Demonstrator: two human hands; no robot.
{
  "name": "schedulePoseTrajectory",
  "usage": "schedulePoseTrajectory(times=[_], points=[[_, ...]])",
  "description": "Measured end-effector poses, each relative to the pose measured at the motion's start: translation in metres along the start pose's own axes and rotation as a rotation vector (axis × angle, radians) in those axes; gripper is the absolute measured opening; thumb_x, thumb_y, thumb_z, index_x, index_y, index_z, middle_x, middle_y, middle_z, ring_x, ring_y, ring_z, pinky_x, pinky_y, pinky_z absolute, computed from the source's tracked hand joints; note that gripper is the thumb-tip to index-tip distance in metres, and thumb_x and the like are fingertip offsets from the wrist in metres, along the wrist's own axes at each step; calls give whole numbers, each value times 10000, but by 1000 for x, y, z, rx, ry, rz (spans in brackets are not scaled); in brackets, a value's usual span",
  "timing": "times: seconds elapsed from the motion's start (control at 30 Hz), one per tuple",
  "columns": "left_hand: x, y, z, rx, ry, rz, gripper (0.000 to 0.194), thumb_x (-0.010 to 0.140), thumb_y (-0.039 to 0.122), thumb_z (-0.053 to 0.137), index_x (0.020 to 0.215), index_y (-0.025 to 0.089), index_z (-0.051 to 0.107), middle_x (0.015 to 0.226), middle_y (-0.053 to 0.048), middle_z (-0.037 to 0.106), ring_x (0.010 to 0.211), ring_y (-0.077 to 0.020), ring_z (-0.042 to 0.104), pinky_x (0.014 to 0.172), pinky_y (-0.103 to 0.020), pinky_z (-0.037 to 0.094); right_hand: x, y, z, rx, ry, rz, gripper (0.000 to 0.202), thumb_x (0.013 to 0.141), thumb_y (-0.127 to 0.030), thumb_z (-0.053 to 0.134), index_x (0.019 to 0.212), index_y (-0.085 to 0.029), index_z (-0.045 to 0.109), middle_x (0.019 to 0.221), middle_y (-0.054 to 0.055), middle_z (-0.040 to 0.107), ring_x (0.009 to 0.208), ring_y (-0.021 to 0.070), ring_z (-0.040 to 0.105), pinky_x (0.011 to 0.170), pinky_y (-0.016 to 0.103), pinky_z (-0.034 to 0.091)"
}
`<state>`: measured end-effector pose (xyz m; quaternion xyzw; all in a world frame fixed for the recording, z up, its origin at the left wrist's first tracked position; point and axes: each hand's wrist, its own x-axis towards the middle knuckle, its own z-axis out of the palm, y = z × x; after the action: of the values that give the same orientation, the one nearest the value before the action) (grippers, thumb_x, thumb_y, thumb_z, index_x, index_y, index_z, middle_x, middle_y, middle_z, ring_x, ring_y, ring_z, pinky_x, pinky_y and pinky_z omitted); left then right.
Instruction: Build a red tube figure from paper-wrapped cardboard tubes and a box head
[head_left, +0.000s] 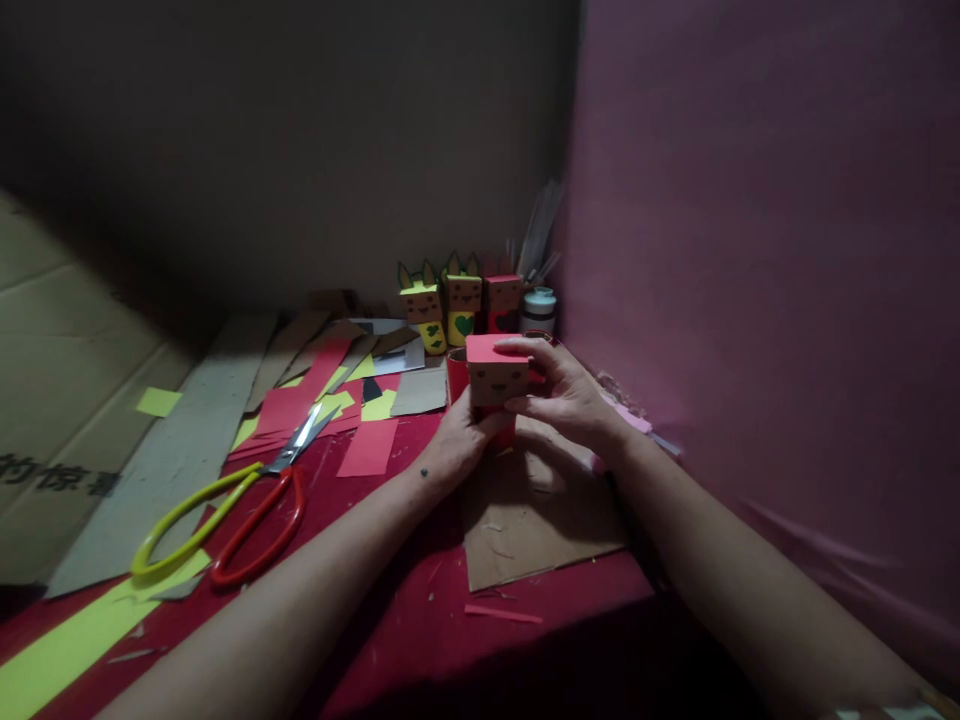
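A small cardboard box head (497,384) with a pink-red paper top and a drawn face is held upright above the brown cardboard sheet. My right hand (571,392) grips it from the right, with fingers on the top and along the lower edge. Beneath the head, my left hand (459,440) is closed round a red paper tube (504,432), mostly hidden by the fingers. The head sits over the tube's upper end; whether the two are joined I cannot tell. Just behind stands another red tube (456,370), partly covered.
Finished box figures, two yellow (420,300) and one red (502,300), stand at the back beside a white-lidded jar (538,308). Scissors (259,480) lie open at left among paper strips (300,395). A cardboard sheet (540,530) lies in front; a pink wall (765,250) borders the right.
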<state>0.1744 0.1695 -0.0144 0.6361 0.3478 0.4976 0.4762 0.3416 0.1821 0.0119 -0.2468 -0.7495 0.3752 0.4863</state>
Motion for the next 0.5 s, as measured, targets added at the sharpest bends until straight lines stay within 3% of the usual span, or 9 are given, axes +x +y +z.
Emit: schedulePoseTrajectory(times=[0.3, 0.5], points=[[2, -5, -2, -56, -40, -45, 459, 781, 258, 685, 1230, 187, 618, 1238, -83, 684, 1151, -309, 606, 1019, -449, 443, 0, 8, -1, 50, -1, -19, 547, 750, -149, 743, 1245, -330, 594, 1288, 42, 579, 1176, 247, 577, 957, 420, 533], [-5, 13, -9, -62, -122, -86, 545, 699, 173, 733, 1227, 196, 600, 1197, -102, 689, 1130, -316, 622, 963, -447, 482, 1, 8, 1, 70, -1, -48, 503, 762, -200, 763, 1219, -336, 601, 1308, 35, 550, 1158, 234, 583, 988, 432, 511]])
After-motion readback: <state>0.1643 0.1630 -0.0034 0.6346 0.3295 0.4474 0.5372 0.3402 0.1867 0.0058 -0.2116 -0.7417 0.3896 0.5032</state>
